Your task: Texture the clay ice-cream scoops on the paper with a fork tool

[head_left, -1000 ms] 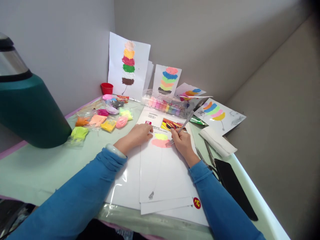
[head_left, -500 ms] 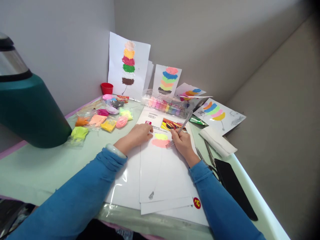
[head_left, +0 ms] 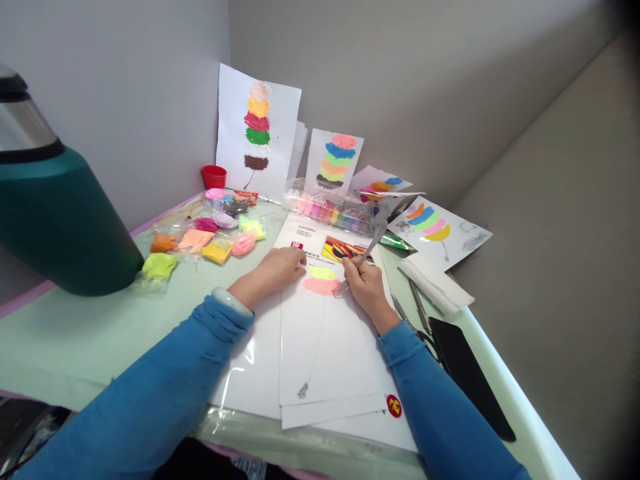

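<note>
The biggest risk, as I judge it, is the white sheet point(head_left: 325, 347) creeping across the glossy stack beneath it: only the left hand point(head_left: 277, 267) pins it, flat with fingers spread along the sheet's upper left edge, holding nothing, and a hard drag from the other side could skew it. A smaller risk is the pink clay patch point(head_left: 320, 285) tearing or lifting off the paper if the tines dig in rather than skim, or pink smearing up into the yellow-green patch point(head_left: 323, 273) that touches it just above.

The right hand point(head_left: 365, 283) is closed round the shaft of a metal fork point(head_left: 361, 257), thumb and forefinger pinching low on it, the handle slanting up and away past the knuckles. The tines sit just left of the right fingertips, at the right edge of the pink patch; whether they press in or only rest there is hard to tell from this angle. Both patches lie between the two hands, nearer the right fingers, and just beyond the left fingertips.
</note>
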The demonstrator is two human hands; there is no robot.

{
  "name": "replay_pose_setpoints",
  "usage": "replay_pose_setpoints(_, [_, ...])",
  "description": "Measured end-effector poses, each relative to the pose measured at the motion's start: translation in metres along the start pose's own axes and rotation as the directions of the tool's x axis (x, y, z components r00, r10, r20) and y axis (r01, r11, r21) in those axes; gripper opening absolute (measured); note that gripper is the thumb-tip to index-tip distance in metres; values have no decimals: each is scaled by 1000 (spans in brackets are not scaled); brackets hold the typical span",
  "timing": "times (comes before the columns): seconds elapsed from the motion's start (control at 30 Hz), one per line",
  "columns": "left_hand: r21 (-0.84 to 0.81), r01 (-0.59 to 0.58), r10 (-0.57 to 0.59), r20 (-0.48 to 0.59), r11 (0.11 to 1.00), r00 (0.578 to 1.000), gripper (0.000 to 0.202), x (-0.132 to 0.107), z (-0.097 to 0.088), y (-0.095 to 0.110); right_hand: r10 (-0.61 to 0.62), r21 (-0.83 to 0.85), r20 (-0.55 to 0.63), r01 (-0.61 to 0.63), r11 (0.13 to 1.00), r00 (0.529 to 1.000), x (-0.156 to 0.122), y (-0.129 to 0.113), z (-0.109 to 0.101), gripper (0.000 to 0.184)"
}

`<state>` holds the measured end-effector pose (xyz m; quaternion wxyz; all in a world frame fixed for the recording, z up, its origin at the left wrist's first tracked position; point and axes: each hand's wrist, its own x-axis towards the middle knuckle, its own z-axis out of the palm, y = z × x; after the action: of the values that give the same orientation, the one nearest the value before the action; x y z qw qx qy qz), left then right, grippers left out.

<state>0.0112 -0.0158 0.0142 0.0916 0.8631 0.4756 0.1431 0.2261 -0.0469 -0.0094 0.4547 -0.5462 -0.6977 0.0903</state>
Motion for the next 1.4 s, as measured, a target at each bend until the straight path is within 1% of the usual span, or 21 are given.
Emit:
replay_pose_setpoints(0.13, [4,-10,10,-21,1000,1000,25,-1,0,0,11,-10,5,-11,1000,1000,1,-2,0,39])
replay_pose_setpoints(0.23, [7,-9,9,-17,1000,1000,25,0,1,0,37,-45,2,-37,998,999,1,-1,0,39])
replay_pose_setpoints(0.57, [7,-10,10,-11,1000,1000,25,1,1,-2,74,-75,-57,-78,994,996,2,4,0,41])
replay_pose_setpoints(0.8, [5,-3,3,4,1000,1000,25,0,-1,0,56,-27,-25,-57,998,998,2,3,0,41])
replay_pose_setpoints(0.97, [2,7,-7,6,1000,1000,25,0,-1,0,63,-34,-18,-64,997,998,2,2,0,40])
replay_pose_setpoints(1.13, [-9,-15,15,-11,1000,1000,26,0,0,-1,76,-53,-12,-77,996,997,2,3,0,40])
replay_pose_setpoints(1.4, [-3,-12,12,-5,1000,1000,25,-1,0,-1,81,-51,-13,-81,995,997,2,2,0,40])
